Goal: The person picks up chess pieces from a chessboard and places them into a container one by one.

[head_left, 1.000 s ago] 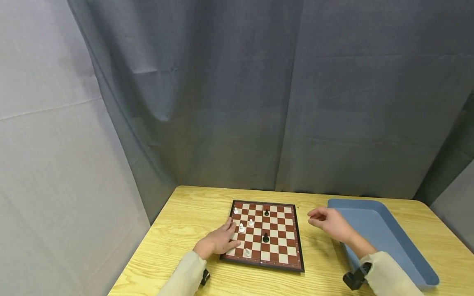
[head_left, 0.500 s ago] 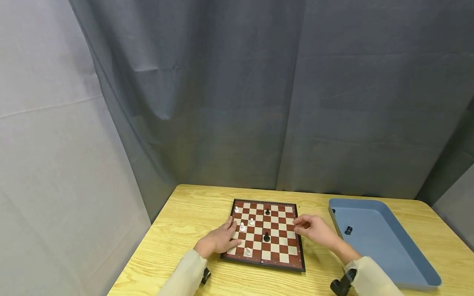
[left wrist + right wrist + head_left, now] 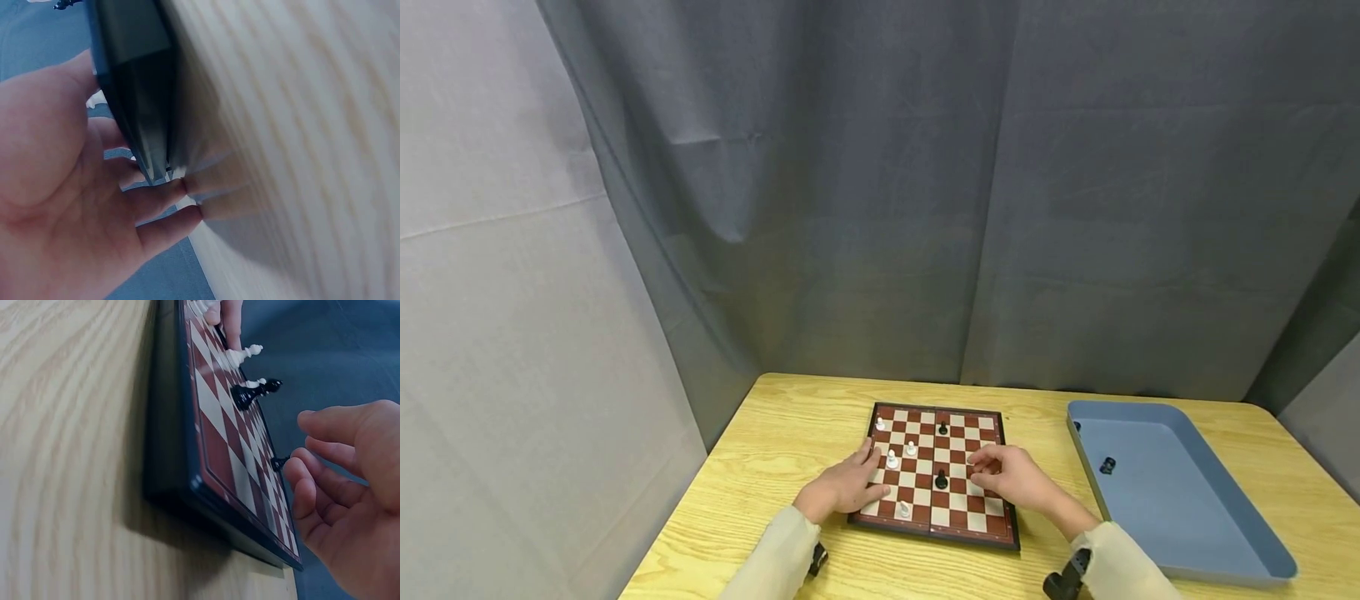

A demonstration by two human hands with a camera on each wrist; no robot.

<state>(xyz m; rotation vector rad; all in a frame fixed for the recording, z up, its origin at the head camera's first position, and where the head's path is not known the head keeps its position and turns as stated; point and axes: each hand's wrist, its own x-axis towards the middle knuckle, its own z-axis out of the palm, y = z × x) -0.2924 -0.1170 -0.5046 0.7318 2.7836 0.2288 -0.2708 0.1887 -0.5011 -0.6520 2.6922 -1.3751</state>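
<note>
A brown-and-cream chessboard [image 3: 960, 502] with a dark rim lies on the table, bearing several white chess pieces [image 3: 892, 460] on its left half. Two black chess pieces, a nearer one [image 3: 942, 480] and a farther one [image 3: 943, 428], stand just right of the fold. My left hand [image 3: 841, 486] rests along the board's left edge, thumb over the top; in the left wrist view two fingertips [image 3: 190, 215] reach the tabletop. Over the board's right half hovers my right hand [image 3: 1018, 481], fingers loosely bent with nothing between them, to the right of the nearer black piece [image 3: 253, 392].
A blue tray [image 3: 1187, 492] stands at the right of the table [image 3: 790, 425]. Inside it lie small black pieces, one toward the middle left [image 3: 1107, 466] and one by the left wall [image 3: 1077, 427]. A grey curtain [image 3: 880, 208] hangs behind the table.
My right hand has moved left from beside the tray to over the board's right half, uncovering black pieces in the tray. The left hand has stayed at the board's left edge.
</note>
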